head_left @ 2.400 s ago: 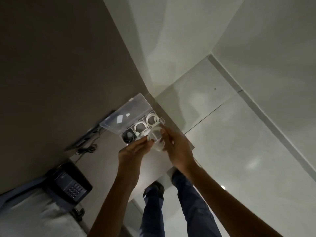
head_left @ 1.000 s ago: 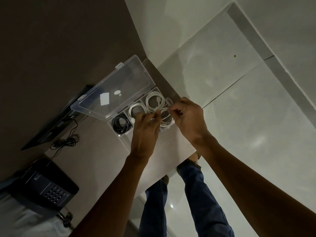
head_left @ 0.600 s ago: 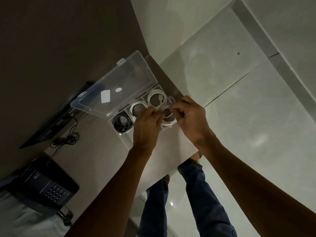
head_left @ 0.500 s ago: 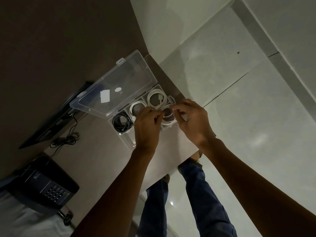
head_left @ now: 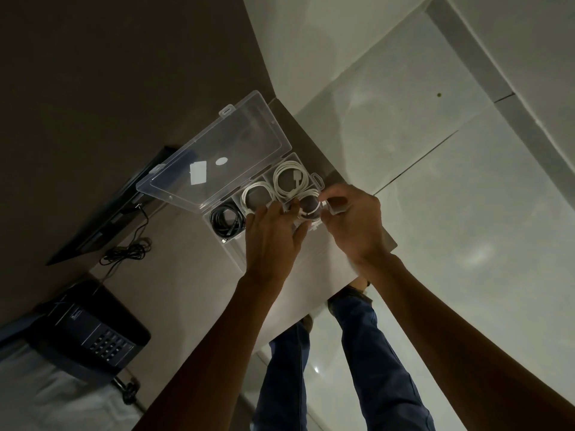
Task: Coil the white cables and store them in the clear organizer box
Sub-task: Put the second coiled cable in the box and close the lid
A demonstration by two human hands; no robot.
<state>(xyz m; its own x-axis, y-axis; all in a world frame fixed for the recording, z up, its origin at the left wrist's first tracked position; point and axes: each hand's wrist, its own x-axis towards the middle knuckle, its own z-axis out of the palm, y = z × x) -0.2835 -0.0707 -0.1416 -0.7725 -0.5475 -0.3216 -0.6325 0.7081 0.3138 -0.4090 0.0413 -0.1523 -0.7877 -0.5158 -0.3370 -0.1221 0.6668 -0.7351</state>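
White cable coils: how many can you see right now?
3. One white coil in the organizer box's far-right compartment, one left of it, one between both hands at the near-right compartment. Hands may hide more.

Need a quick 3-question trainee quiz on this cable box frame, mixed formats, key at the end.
1. True or false: the lid of the clear organizer box is closed.
2. How many coiled cables lie untouched in the far compartments? A) one B) two C) three
3. Fill in: the black cable sits in the compartment to the ___ of the two white coils.

Key
1. False; it stands open.
2. C: one black, two white.
3. Left. Meanwhile the left hand and right hand work a third white cable into the near compartment.
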